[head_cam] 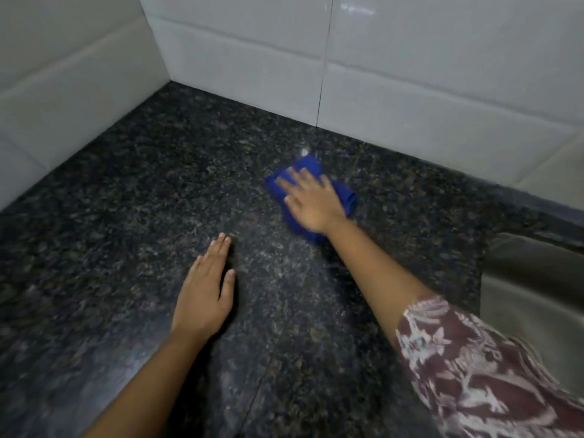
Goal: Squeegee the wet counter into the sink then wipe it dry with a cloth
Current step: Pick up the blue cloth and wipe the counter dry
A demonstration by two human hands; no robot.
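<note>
- A sleeve [493, 371] in a maroon and white print sits closest to the lens, low on the right, with the bare forearm reaching out of it across the counter [132, 172].
- The right hand [311, 205] lies palm down on a blue cloth [346, 194], fingers spread flat over it; it presses the cloth to the stone rather than clenching it.
- The cloth sits toward the back of the counter, near the wall tiles [410, 67] and well to the left of the sink [531, 279].
- The left hand [205, 289] rests flat and released on the bare stone near the front edge, fingers together, holding nothing; it looks like a brace.
- No squeegee is in view, so I judge the drying step is in hand.
- Next, the cloth likely needs firm, overlapping passes over the rest of the slab, into the back corner and along the foot of the tiles.
- The counter is dark speckled granite, polished, with a pale glint just behind the cloth; the frame is blurred, so that may be remaining water or only glare.
- The tiles are large, white and glossy; the sink is a dull grey metal basin with a rounded corner; the cloth looks soft and folded thick.
</note>
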